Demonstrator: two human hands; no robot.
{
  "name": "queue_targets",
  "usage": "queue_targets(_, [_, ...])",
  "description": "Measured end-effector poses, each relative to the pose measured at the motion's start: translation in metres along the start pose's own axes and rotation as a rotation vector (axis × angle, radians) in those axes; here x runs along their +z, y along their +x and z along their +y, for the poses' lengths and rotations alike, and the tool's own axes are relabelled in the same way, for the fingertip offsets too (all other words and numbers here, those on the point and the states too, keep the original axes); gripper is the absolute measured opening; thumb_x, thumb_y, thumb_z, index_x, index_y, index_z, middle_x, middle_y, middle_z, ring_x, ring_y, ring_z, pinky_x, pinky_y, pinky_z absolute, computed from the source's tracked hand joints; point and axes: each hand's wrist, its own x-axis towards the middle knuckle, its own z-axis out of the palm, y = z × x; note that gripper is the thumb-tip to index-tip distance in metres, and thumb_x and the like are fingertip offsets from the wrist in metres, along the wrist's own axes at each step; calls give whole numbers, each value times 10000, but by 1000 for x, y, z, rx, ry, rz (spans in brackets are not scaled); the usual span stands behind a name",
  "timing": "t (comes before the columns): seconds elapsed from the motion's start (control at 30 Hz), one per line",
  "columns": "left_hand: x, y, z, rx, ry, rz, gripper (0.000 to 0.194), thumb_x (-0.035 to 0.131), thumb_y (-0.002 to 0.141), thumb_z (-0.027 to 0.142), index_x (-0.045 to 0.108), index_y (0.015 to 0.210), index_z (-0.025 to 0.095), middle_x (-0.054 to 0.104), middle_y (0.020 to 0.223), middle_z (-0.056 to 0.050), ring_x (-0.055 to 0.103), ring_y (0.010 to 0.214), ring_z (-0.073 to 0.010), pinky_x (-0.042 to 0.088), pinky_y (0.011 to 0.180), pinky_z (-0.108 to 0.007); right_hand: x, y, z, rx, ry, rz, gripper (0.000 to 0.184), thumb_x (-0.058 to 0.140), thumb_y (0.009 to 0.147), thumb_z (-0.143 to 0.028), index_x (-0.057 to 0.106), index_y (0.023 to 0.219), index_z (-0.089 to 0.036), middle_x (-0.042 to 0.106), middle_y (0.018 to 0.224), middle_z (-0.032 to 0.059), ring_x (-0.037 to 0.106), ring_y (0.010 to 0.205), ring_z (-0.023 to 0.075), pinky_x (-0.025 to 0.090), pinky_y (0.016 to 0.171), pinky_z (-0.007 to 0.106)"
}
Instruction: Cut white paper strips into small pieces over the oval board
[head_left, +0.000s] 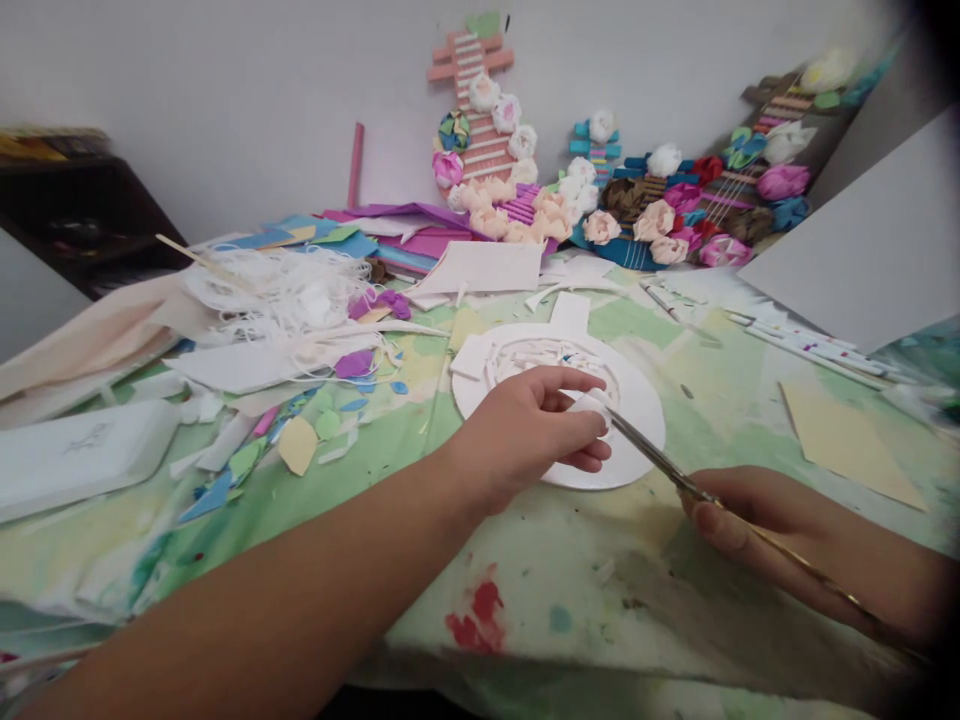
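My left hand (529, 428) reaches over a round white foam plate (637, 395) and pinches a small white foam piece (589, 408) between thumb and fingers. My right hand (772, 515), low at the right, grips a pair of gold-handled scissors (660, 462). Their blades point up-left and meet the white piece by my left fingertips. White strips lie in the plate's hollow (547, 352).
The table wears a paint-stained green cloth (540, 570). Colored foam scraps (300, 440) and tangled white strips (277, 285) lie at the left, beside a white tray (75, 455). Guitar-shaped flower crafts (487, 150) lean on the back wall. A tan sheet (840, 435) lies at the right.
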Motion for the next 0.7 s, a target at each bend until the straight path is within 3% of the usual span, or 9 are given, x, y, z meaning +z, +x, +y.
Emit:
queue_targets(0.37, [-1, 0, -4, 14, 53, -51, 235, 553, 644, 127, 540, 876, 165, 506, 581, 26, 577, 537, -76, 493, 535, -188, 7, -4, 7, -20, -32, 0, 464, 325, 692, -596, 536, 572, -200, 593, 635, 48, 538, 572, 186, 418, 471, 257])
queue_targets(0.7, [1, -2, -2, 6, 74, -77, 241, 571, 630, 131, 539, 866, 167, 512, 573, 26, 581, 532, -85, 491, 524, -195, 9, -12, 9, 68, -50, -44, 447, 337, 690, -586, 520, 606, -186, 559, 630, 32, 502, 579, 172, 373, 469, 244])
